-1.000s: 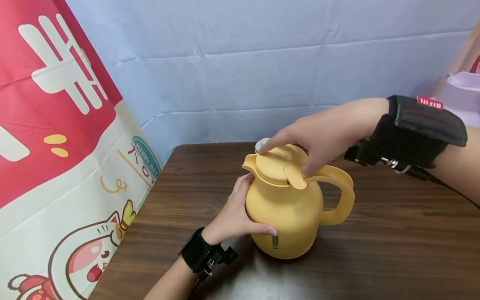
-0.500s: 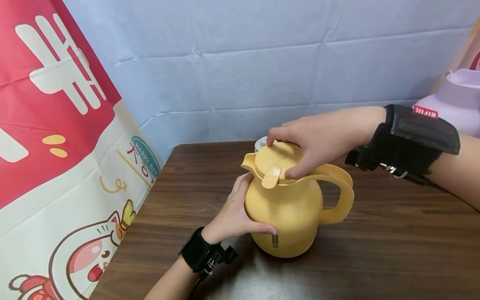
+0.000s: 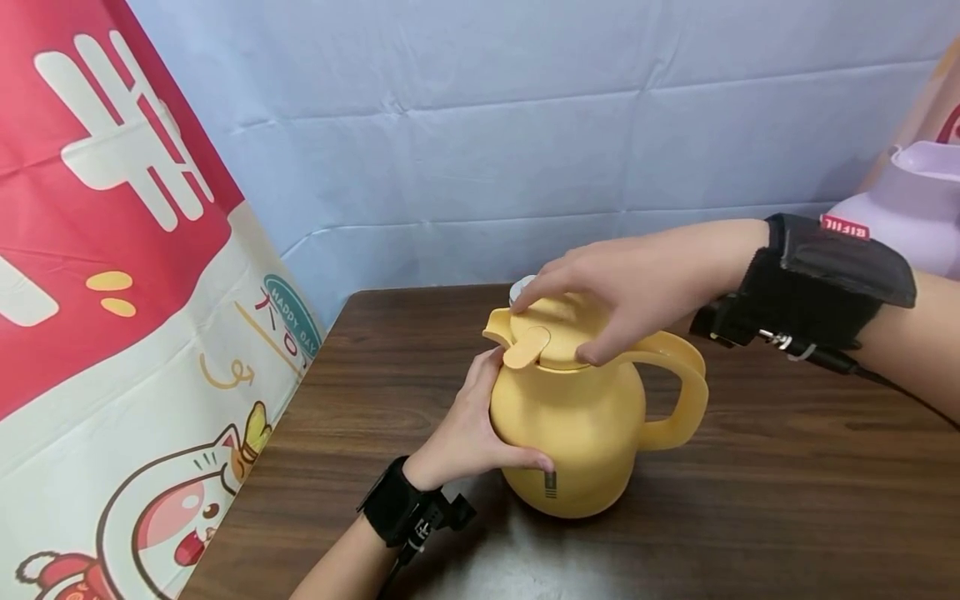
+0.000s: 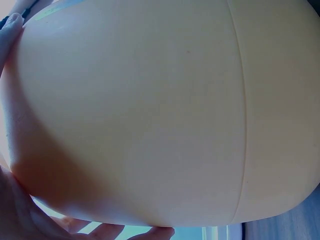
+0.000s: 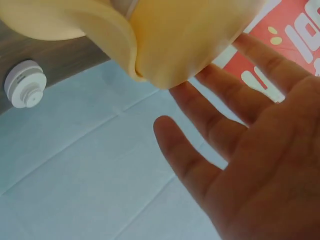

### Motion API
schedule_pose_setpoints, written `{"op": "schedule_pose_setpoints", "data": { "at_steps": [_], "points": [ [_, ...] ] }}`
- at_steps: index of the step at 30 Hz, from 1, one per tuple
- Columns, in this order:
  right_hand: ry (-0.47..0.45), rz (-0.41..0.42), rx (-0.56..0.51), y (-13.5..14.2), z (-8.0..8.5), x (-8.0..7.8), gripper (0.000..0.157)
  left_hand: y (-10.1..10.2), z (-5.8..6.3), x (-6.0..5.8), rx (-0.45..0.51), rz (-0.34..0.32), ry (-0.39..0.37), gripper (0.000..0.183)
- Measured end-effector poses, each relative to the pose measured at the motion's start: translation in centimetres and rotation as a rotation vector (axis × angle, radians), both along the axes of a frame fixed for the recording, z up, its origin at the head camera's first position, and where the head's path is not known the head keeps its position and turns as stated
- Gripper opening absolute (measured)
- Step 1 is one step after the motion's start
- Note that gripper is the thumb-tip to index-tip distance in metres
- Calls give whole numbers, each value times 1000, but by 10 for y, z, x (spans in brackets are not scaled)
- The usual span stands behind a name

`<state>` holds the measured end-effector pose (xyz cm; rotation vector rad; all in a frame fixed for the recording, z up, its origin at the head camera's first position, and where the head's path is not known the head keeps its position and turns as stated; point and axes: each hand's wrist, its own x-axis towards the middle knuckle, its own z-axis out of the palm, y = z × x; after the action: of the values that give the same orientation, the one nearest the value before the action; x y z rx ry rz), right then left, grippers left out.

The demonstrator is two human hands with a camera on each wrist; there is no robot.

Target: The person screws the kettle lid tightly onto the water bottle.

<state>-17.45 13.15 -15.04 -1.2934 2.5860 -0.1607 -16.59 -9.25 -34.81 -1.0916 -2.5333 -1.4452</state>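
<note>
- Pitcher (image 3: 566,433), yellow, stands upright on the wooden table (image 3: 787,492), its spout (image 3: 497,325) towards the left and its handle (image 3: 697,387) towards the right.
- The left hand (image 3: 472,433) is wrapped round the left side of the body, thumb across the front; it has hold of the pitcher, fingers spread to suit the curve.
- The right hand (image 3: 622,287) arches over the lid (image 3: 568,327) and grips it, thumb on the near edge and fingers across the far part, spread about as wide as the lid. In the right wrist view 3 fingertips meet a yellow edge and 1 finger sits clear.
- The lid sits on the mouth, its tab (image 3: 527,347) pointing to the near left, beside the spout and away from the handle.
- Step in hand, as I judge it: turning the lid while the left hand braces the body. Whether it is being tightened or loosened I cannot tell.
- The next move seems to call for a firm brace on the left, so the body does not spin, and even pressure round the lid's edge on the right.
- A white cap (image 3: 521,287) shows behind the lid; a lilac container (image 3: 911,204) is well apart, far right.
</note>
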Motion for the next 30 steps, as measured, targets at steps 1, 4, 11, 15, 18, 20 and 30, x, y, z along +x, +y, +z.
{"op": "schedule_pose_setpoints", "data": {
  "at_steps": [1,4,11,15,18,20,30],
  "points": [
    [24,0,-3,-1,0,0,55,0,0,0,-1,2,5,125],
    [96,-22,-5,-3,-2,-1,52,0,1,-1,2,-1,11,125],
    [120,-60,-1,-2,-5,-2,71,1,1,0,-8,-20,6,124],
    [-18,-63,3,2,1,-1,82,2,1,-1,-6,-30,21,121],
    [-66,-52,30,2,4,1,77,2,1,0,0,-32,23,121],
    [-56,-47,48,0,5,2,72,1,1,1,2,-33,20,121],
    [242,-109,18,-9,-3,4,69,0,2,0,7,-43,33,118]
  ]
}}
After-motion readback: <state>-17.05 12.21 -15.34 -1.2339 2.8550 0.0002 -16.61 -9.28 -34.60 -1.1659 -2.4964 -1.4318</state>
